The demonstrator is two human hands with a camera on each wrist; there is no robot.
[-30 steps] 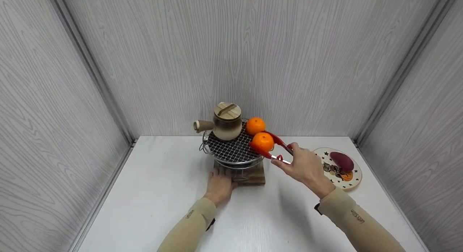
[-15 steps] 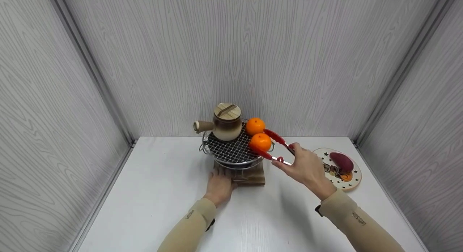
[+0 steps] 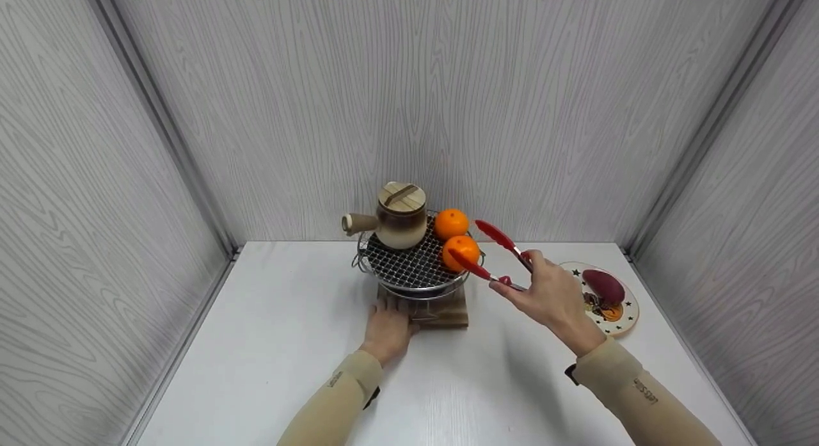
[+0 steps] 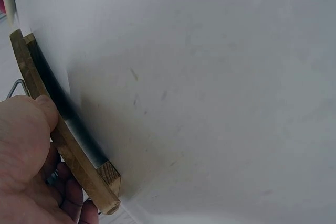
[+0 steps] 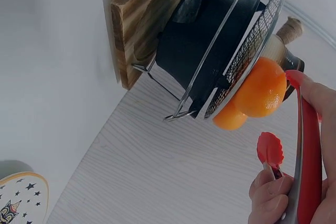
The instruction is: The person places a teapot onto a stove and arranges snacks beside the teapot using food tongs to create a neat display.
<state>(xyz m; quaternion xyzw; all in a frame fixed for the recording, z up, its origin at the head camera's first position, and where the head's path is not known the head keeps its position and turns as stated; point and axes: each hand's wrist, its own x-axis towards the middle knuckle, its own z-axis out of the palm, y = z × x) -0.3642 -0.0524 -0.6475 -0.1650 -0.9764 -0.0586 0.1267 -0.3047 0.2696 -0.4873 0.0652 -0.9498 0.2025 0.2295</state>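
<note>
In the head view, my right hand (image 3: 553, 295) holds red-tipped tongs (image 3: 501, 236), their arms spread apart. One tip overlaps the nearer orange (image 3: 468, 244), while the other stands off to its right. Behind it, a second orange (image 3: 452, 223) sits on the round wire grill (image 3: 409, 267). My left hand (image 3: 387, 331) grips the left front corner of the wooden board (image 3: 453, 310) under the stove, thumb against its edge in the left wrist view. The right wrist view shows the stove's black bowl (image 5: 191, 43) in a wire frame.
A lidded pot (image 3: 403, 231) with a side handle stands on the grill's left, its handle jutting past the rim. On the right lies a star-patterned plate (image 3: 630, 318) bearing a purple sweet potato (image 3: 603, 287). Grey walls (image 3: 422, 113) enclose the white table on the back and sides.
The tongs have opened around the nearer orange and drawn back to the right with my right hand, leaving it on the grill. My left hand has stayed in place.
</note>
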